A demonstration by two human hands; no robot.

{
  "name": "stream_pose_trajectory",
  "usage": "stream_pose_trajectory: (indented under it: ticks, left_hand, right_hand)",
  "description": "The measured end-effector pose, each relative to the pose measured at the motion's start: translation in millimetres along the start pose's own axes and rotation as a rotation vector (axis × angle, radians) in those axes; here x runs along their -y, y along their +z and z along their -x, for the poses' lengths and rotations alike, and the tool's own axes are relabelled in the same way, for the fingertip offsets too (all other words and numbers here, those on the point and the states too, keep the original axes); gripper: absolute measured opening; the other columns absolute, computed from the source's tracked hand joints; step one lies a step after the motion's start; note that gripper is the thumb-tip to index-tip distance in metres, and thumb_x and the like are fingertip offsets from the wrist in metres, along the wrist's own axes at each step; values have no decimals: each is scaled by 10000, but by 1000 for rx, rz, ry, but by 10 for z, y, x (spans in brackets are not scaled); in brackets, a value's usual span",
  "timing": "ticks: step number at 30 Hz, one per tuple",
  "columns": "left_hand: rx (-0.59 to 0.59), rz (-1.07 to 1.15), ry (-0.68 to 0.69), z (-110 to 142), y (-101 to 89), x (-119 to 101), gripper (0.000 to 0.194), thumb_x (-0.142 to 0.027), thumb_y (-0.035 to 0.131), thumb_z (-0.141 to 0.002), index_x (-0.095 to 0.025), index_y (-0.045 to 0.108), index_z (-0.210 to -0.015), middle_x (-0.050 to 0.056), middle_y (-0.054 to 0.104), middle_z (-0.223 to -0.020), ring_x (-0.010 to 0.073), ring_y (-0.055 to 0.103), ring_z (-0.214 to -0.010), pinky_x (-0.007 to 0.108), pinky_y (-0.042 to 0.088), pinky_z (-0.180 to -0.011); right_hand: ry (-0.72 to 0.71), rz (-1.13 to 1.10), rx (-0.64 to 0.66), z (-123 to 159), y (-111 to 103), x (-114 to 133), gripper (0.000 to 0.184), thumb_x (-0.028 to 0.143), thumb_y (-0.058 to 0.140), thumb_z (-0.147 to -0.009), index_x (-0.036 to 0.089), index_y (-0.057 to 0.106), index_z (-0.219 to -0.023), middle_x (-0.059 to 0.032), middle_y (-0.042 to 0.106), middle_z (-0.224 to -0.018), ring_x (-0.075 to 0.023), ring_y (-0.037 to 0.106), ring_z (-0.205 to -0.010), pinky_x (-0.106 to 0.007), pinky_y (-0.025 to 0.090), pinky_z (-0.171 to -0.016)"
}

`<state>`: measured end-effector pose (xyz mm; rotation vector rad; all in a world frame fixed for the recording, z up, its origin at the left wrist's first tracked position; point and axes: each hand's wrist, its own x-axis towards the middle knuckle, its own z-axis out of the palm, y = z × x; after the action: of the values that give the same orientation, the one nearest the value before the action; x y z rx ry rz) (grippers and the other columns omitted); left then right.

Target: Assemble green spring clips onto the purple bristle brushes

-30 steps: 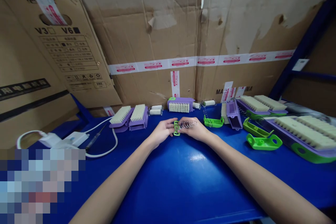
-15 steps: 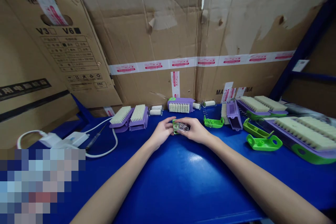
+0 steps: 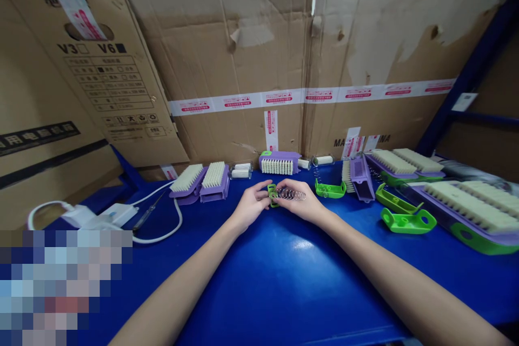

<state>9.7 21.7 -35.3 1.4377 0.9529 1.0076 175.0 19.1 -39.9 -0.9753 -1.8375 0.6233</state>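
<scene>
Between the two sets of fingertips, pinched just above the blue tabletop (image 3: pixel 263 281): a small green piece (image 3: pixel 271 190). Grasped from one side by the left hand (image 3: pixel 250 206), thumb and fingers bent to it; gripped from the other by the right hand (image 3: pixel 305 208), with a coil spring (image 3: pixel 293 194) running from the piece along the gap between right thumb and forefinger.

Straight ahead of the hands, near, a purple brush (image 3: pixel 279 164) bristles outward, backed closely by the cardboard wall (image 3: pixel 227 65): little depth for reaching forward. Left of the left hand, two pale-bristled purple brushes (image 3: pixel 186 179) (image 3: pixel 214 177) side by side, then a screwdriver (image 3: pixel 146 215) and the loop of a white cable (image 3: pixel 152 240), bounding movement on that flank.

Just beyond the right hand, a green bracket (image 3: pixel 330 190); farther right, an upended purple brush (image 3: pixel 360 177), two more green brackets (image 3: pixel 407 220) (image 3: pixel 393 199), and a large brush with a green base (image 3: pixel 466 208) well apart.

Below both hands, between the forearms, a broad stretch of tabletop down to the near edge: widest room for drawing back.
</scene>
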Motion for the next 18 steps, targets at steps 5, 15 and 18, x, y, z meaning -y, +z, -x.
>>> stream_pose_trajectory:
  ticks: [5, 15, 18]
  left_hand:
    - [56, 55, 31, 6, -40, -4, 703, -187, 673, -654, -116, 428, -1309, 100, 677, -938, 155, 607, -777, 241, 428, -627]
    - [76, 113, 46, 20, -51, -27, 669, -239, 735, -625, -152, 479, -1237, 89, 655, -960, 160, 609, -799, 263, 441, -679]
    - [44, 123, 70, 17, -34, -11, 640, -215, 743, -605, -150, 496, -1191, 58, 650, -885, 157, 610, -778, 272, 449, -690]
  right_hand:
    - [103, -159, -34, -17, 3, 9, 218, 297, 677, -667, 165, 611, -828, -18, 664, -738, -138, 598, -635, -256, 479, -591]
    - [181, -322, -71, -30, 5, 89, 255, 304, 721, -608, 169, 613, -795, -16, 673, -733, -144, 619, -638, -287, 519, -629]
    - [223, -381, -89, -35, 17, 78, 293, 325, 749, -572, 162, 614, -774, -18, 668, -716, -148, 620, -635, -297, 520, -636]
